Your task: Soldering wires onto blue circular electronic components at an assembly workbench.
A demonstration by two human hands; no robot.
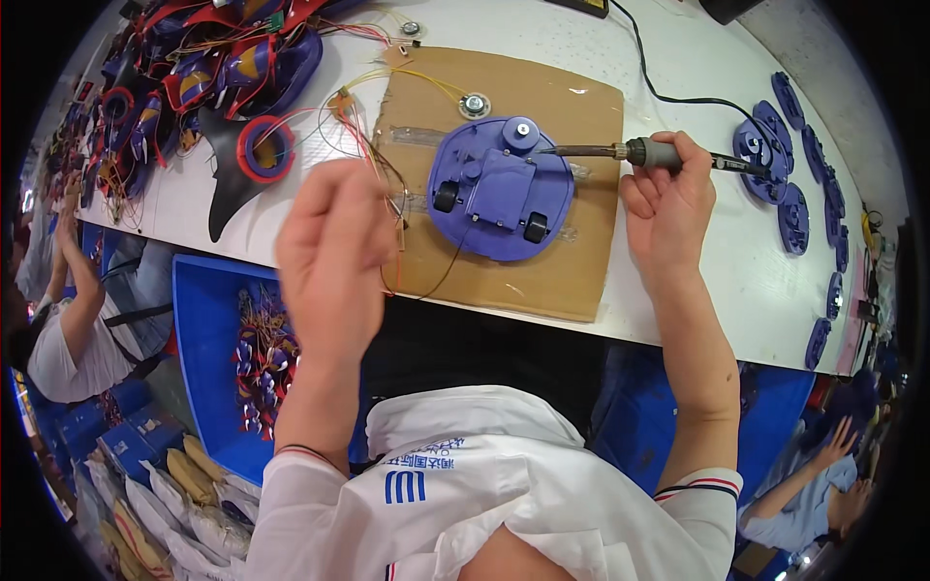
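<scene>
My right hand (668, 194) grips a soldering iron (647, 152) with a grey grip; its metal tip points left to the top of a purple rounded base (499, 189) with two black wheels, lying on cardboard (586, 281). A small round speaker (474, 105) on yellow wires lies above the base. My left hand (334, 232), slightly blurred, is closed left of the cardboard beside thin red, green and brown wires; what its fingers hold is hidden. A black fin-shaped part (228, 194) with a red-rimmed ring lies farther left.
Piled purple-and-red assemblies (271, 68) fill the back left. Purple parts (792, 218) line the white table's (736, 300) right side. Blue bins (203, 368) stand below, with sacks (194, 504) at lower left. Other people work at left (73, 339) and right (804, 494).
</scene>
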